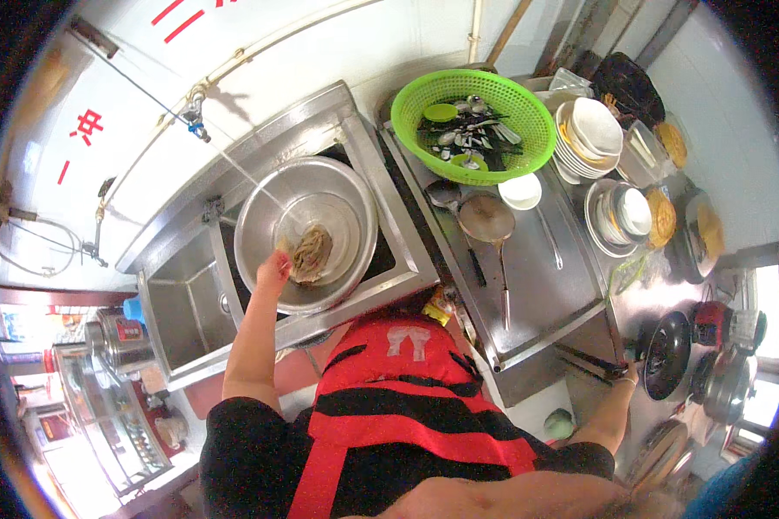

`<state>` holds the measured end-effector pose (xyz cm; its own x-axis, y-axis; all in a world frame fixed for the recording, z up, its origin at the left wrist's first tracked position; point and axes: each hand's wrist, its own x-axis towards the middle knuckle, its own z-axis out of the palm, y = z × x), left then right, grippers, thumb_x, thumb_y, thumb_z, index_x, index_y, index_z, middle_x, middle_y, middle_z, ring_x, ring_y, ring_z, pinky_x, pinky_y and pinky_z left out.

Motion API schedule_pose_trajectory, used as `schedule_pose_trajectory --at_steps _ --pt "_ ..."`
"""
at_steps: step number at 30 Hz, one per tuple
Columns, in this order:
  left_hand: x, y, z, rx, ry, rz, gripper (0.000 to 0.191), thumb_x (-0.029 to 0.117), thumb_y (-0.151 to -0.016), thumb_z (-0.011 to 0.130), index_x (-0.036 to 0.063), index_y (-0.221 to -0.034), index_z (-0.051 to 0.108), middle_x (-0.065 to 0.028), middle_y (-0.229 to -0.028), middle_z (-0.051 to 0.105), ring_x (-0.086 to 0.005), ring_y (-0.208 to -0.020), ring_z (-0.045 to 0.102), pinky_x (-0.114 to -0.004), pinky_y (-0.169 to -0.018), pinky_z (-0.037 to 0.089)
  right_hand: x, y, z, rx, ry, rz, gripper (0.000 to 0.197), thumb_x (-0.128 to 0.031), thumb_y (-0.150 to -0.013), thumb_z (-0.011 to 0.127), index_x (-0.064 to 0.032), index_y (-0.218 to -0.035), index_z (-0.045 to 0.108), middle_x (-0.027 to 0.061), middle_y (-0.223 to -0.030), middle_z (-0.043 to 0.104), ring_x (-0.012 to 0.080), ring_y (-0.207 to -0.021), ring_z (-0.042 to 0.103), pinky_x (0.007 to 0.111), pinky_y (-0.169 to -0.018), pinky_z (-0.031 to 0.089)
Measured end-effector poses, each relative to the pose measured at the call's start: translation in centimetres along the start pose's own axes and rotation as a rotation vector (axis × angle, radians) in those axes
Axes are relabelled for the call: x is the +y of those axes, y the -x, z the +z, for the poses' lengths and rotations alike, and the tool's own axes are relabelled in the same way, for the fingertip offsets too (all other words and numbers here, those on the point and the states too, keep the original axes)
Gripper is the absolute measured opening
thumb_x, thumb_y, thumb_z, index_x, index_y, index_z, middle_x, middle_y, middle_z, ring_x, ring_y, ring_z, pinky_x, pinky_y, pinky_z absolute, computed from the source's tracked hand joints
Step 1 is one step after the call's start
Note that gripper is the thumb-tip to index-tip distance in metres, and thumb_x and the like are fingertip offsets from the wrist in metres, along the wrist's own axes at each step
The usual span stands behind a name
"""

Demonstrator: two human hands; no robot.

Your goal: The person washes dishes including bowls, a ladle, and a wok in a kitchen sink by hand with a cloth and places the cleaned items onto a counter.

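A large stainless-steel basin (363, 214) sits over the sink, with a thin stream of water from the wall tap (197, 123) falling into it. In the basin lies a wet, crumpled grey-brown mass (313, 254), possibly a cloth. My left hand (275, 267) reaches over the basin's near left side, beside that mass; its fingers are blurred and their grip is unclear. Far to the right, my right hand (632, 372) is by the end of a long dark object (587, 364) at the counter's edge, near a black wok (667, 355). Whether it grips that object is unclear.
A green plastic colander (404, 139) of cutlery stands on the steel counter, near ladles, a strainer (487, 217) and a white bowl (519, 191). Stacked plates and bowls (587, 139) are further right. An empty sink compartment (185, 318) lies left of the basin.
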<state>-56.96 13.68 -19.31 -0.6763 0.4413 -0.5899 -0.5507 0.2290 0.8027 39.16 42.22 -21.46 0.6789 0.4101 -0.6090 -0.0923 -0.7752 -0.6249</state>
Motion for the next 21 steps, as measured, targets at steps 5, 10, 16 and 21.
schedule_pose_trajectory --at_steps 5,10,16,21 --pt "-4.2 -6.8 1.0 0.172 -0.921 -0.019 0.04 0.034 -0.076 0.063 0.0067 -0.105 0.06 -0.0137 -0.094 0.063 -0.0228 -0.089 0.059 -0.033 -0.074 0.047 0.6 -4.8 -3.5 0.11 0.009 -0.143 0.025 -0.026 -0.079 0.063 -0.003 -0.089 0.059 0.0134 -0.085 0.059 0.0269 -0.072 0.058 0.041 -0.051 0.048" --pt "-6.0 -7.7 0.9 0.044 -1.432 0.149 0.071 0.039 -0.068 0.071 0.0134 -0.129 0.045 -0.0169 -0.128 0.046 -0.0315 -0.122 0.042 -0.044 -0.099 0.037 0.4 4.2 -0.4 0.419 0.179 -0.497 0.06 -0.027 -0.078 0.069 0.004 -0.124 0.047 0.02 -0.111 0.059 0.0279 -0.093 0.06 0.038 -0.081 0.047" --pt "-8.4 -7.7 2.4 0.198 -1.463 0.029 0.089 0.042 -0.065 0.075 0.0034 -0.133 0.034 -0.0178 -0.139 0.032 -0.0325 -0.126 0.036 -0.042 -0.1 0.036 -4.4 19.2 9.5 -0.008 0.214 -1.163 0.042 -0.013 -0.086 0.061 0.0029 -0.122 0.048 0.0104 -0.12 0.053 0.0195 -0.107 0.051 0.031 -0.094 0.04" --pt "-10.9 -7.0 2.4 -0.015 -1.383 0.005 0.064 0.034 -0.067 0.073 -0.0011 -0.115 0.049 -0.0209 -0.108 0.059 -0.0354 -0.102 0.057 -0.04 -0.086 0.046 -3.0 46.5 30.7 -0.895 0.655 -1.089 0.042 -0.007 -0.085 0.057 -0.0059 -0.126 0.048 0.0068 -0.115 0.055 0.016 -0.101 0.054 0.03 -0.09 0.043"
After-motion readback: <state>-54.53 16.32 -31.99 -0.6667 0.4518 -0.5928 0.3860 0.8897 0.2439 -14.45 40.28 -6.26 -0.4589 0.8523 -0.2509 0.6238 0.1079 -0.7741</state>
